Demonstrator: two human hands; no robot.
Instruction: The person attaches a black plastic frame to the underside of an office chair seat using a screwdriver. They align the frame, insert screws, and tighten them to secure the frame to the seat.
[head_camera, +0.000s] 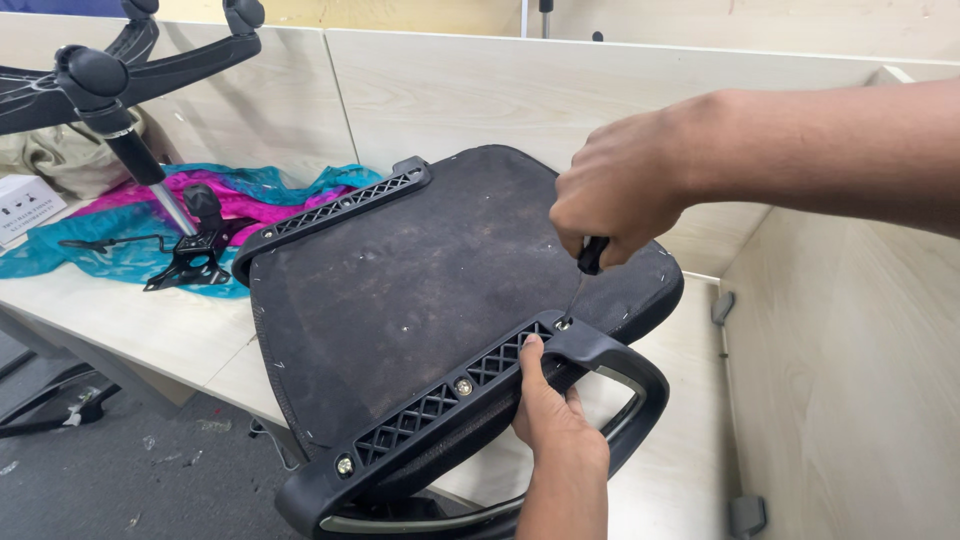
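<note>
The left hand curls its fingers around the black ribbed plastic armrest bracket on the upturned black fabric chair seat lying on the pale wooden counter, while the right hand, fingers closed tight, holds a black-handled screwdriver tip-down on a screw.

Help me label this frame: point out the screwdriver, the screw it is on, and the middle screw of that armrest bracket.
screwdriver (590, 254), head view, black handle below the fist.
screw (564, 324), head view, its head.
middle screw (463, 386), head view, its head.

Right hand fisted above; left hand gripping below.
</note>
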